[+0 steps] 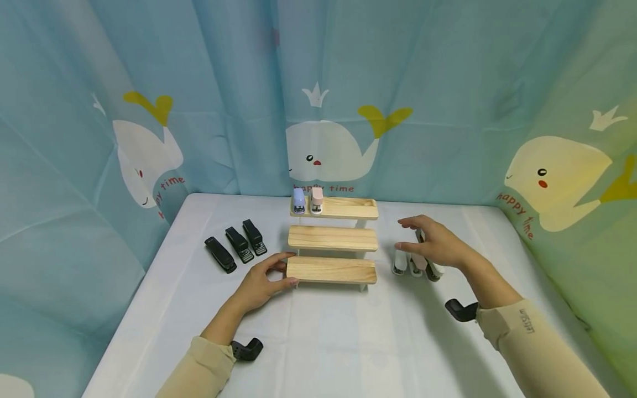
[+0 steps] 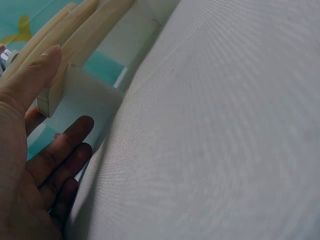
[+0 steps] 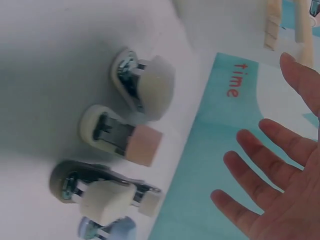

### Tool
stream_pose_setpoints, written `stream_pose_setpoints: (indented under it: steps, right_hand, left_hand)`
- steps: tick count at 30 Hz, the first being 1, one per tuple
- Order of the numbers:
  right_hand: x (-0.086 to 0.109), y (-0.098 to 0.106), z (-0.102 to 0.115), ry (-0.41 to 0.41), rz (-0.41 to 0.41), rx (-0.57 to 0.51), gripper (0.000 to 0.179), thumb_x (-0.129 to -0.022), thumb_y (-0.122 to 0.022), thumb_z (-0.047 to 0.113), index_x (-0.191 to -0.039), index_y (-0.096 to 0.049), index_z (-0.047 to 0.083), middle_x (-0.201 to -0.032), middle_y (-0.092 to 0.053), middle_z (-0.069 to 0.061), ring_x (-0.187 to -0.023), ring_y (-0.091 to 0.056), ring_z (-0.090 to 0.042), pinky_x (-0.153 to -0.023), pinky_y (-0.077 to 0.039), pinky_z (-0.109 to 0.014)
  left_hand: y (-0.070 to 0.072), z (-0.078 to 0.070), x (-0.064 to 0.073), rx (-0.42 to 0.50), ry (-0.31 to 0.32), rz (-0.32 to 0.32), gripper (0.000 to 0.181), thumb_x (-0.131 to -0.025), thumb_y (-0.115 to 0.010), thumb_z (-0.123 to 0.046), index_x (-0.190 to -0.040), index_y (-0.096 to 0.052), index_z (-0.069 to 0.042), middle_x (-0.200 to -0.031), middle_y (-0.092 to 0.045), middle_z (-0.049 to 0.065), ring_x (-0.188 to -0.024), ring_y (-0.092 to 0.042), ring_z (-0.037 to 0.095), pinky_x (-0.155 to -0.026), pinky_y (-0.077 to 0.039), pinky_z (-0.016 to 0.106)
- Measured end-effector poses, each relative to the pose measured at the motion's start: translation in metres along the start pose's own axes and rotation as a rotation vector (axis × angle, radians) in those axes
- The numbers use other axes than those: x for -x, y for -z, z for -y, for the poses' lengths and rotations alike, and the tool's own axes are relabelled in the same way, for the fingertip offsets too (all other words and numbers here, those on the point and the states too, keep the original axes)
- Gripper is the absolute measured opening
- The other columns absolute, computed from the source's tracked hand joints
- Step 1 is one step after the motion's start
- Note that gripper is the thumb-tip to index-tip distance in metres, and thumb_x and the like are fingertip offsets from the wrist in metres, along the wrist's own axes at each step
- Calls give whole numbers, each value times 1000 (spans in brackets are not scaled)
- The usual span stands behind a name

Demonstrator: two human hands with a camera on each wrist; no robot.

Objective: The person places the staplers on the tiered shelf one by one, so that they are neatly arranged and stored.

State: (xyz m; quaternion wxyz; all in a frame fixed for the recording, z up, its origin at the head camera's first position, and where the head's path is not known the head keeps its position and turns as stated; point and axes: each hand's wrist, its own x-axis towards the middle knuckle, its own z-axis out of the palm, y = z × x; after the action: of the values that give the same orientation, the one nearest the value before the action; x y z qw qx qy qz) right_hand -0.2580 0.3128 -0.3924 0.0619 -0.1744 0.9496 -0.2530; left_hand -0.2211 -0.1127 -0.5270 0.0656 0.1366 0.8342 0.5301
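Note:
A three-tier wooden display rack [image 1: 330, 270] stands on the table, with a lavender stapler [image 1: 298, 200] and a pink-and-white stapler [image 1: 317, 200] on the left of its top tier. My left hand [image 1: 259, 284] holds the left end of the lowest tier, thumb [image 2: 47, 65] against the wood and the other fingers beside the pale support. Over a group of staplers right of the rack hovers my right hand [image 1: 438, 243], fingers spread and holding nothing. In the right wrist view that group shows a white stapler [image 3: 156, 90], a pink one [image 3: 144, 145], a white one on a dark base [image 3: 107, 200] and a blue one [image 3: 122, 230].
Left of the rack lie three black staplers [image 1: 239, 244] in a slanted row. A white cloth [image 1: 318, 342] covers the table. Blue whale-print curtains [image 1: 239, 110] hang behind and at the sides.

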Motion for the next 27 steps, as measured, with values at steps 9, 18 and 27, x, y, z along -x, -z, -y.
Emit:
stream_pose_setpoints:
  steps: [9,18,27]
  right_hand:
    - [4,-11,-11,-48,23,-9,73,-95,-73,48,-148,-52,2,-147,-54,-23,-137,-48,-46,-108,-40,-65]
    - [10,-22,-21,-22,33,-4,67,-96,-75,39,-144,-55,-3,-145,-53,-31,-133,-51,-51,-104,-43,-66]
    - [10,-34,-30,-36,53,29,73,-89,-81,42,-141,-58,-3,-150,-45,-36,-140,-40,-57,-109,-37,-70]
  left_hand:
    - [1,-1,0,-4,-8,-1,62,-86,-84,-43,-142,-59,-39,-115,-71,-7,-123,-62,18,-112,-41,51]
    - [0,-1,0,-5,1,1,61,-87,-84,-42,-143,-58,-39,-115,-71,-6,-124,-62,18,-112,-41,53]
    - [1,-3,1,0,11,2,61,-86,-84,-42,-142,-58,-41,-116,-71,-7,-123,-62,18,-112,-41,52]
